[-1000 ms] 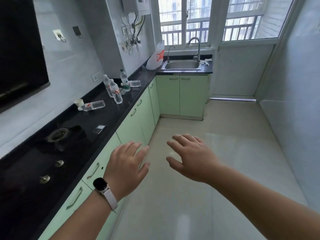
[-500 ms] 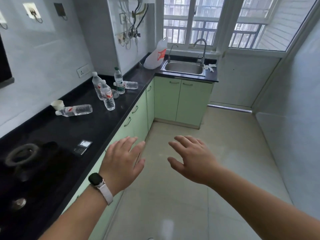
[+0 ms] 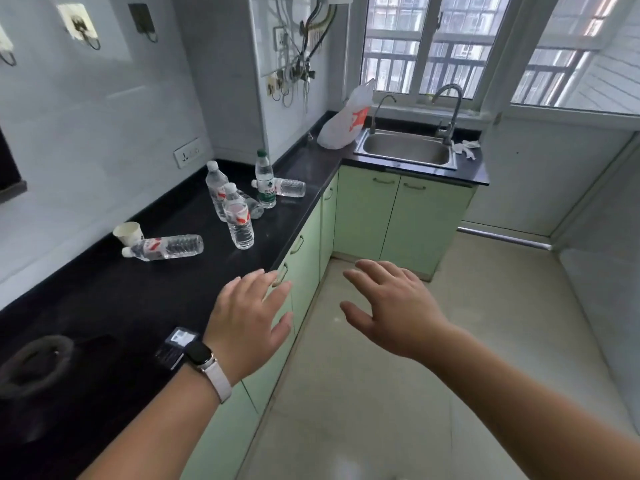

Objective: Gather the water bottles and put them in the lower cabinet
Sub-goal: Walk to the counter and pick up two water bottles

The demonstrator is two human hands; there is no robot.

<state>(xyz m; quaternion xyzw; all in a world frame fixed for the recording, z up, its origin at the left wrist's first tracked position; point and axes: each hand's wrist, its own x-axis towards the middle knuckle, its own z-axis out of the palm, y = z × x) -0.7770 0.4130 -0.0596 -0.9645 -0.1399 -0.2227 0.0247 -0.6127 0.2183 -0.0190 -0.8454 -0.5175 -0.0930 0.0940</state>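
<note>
Clear water bottles (image 3: 238,220) on black counter (image 3: 104,299), some toppled.

You've got six bottles on the counter, I think: three upright (image 3: 239,220) (image 3: 215,188) (image 3: 265,178) mid-left, three lying down (image 3: 166,247) (image 3: 284,187) (image 3: 251,204). One paper cup (image 3: 127,233) at left, one bag (image 3: 346,119) and one sink (image 3: 407,148) up top, two taps (image 3: 450,109) (image 3: 379,109), and two hands (image 3: 247,317) (image 3: 394,310).
</note>
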